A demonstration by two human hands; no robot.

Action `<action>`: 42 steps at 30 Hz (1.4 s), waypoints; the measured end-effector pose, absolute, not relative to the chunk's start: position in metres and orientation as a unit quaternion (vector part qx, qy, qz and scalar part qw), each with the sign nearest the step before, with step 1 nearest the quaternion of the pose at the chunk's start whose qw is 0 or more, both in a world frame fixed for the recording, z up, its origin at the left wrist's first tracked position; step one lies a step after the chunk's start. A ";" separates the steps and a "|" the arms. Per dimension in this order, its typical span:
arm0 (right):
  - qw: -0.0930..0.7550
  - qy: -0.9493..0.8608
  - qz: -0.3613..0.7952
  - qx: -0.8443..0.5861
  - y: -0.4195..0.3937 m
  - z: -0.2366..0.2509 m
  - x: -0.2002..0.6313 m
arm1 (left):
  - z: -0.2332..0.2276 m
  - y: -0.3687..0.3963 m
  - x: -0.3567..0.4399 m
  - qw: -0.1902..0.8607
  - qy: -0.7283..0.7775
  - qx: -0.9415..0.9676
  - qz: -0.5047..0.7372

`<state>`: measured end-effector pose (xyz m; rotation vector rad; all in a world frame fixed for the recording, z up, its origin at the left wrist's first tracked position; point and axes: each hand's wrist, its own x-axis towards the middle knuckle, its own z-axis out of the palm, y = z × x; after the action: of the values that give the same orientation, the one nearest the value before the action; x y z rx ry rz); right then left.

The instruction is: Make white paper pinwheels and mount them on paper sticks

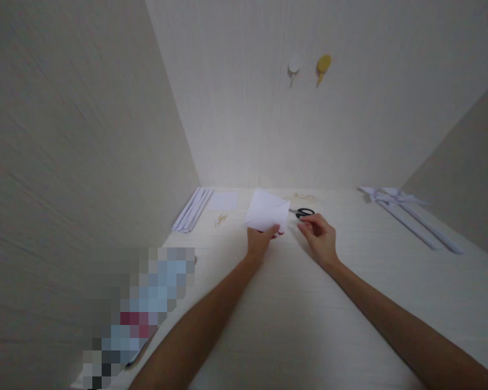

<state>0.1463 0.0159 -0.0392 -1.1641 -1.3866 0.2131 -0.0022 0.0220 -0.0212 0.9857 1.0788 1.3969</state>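
My left hand (pixel 261 241) grips a white square sheet of paper (pixel 266 211) by its lower edge, the thumb pressed on its face. Lines like folds or cuts run across the sheet toward its corners. To the right of the paper, my right hand (pixel 321 237) is held apart from it with thumb and forefinger brought together. Whether anything tiny sits in that pinch cannot be made out. Just beyond those fingers lies a pair of black-handled scissors (pixel 305 212), the blades pointing left and partly hidden behind the paper.
Rolled paper sticks (pixel 193 210) and a flat paper square (pixel 223 201) lie at the back left, near small tan sticks (pixel 220 219). Paper pinwheels (pixel 394 196) on sticks rest at the right. Two hooks (pixel 323 64) hang on the back wall. A blurred-out object (pixel 154 298) lies left.
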 end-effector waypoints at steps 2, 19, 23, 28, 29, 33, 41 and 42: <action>0.609 -0.634 0.120 -0.461 0.003 -0.037 0.136 | -0.021 0.022 -0.001 0.526 0.454 0.414 0.588; 0.541 -0.703 0.166 -0.431 0.000 -0.034 0.127 | -0.022 0.015 0.002 0.505 0.475 0.421 0.585; 0.536 -0.717 0.154 -0.419 -0.002 -0.032 0.126 | -0.022 0.014 0.003 0.497 0.470 0.434 0.586; 0.527 -0.729 0.154 -0.410 -0.003 -0.031 0.125 | -0.022 0.014 0.003 0.493 0.465 0.445 0.585; 0.525 -0.730 0.153 -0.410 -0.003 -0.031 0.125 | -0.022 0.014 0.003 0.494 0.465 0.445 0.585; 0.519 -0.733 0.133 -0.418 -0.003 -0.032 0.126 | -0.022 0.014 0.002 0.501 0.461 0.440 0.586; 0.540 -0.738 0.086 -0.396 -0.007 -0.032 0.127 | -0.016 0.009 0.002 0.556 0.447 0.392 0.581; 0.537 -0.742 0.082 -0.394 -0.007 -0.031 0.127 | -0.015 0.009 0.002 0.559 0.448 0.390 0.579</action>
<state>0.1270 -0.0074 -0.0314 -0.9367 -1.7655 0.1952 0.0024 0.0085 -0.0149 0.9188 1.0558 1.3643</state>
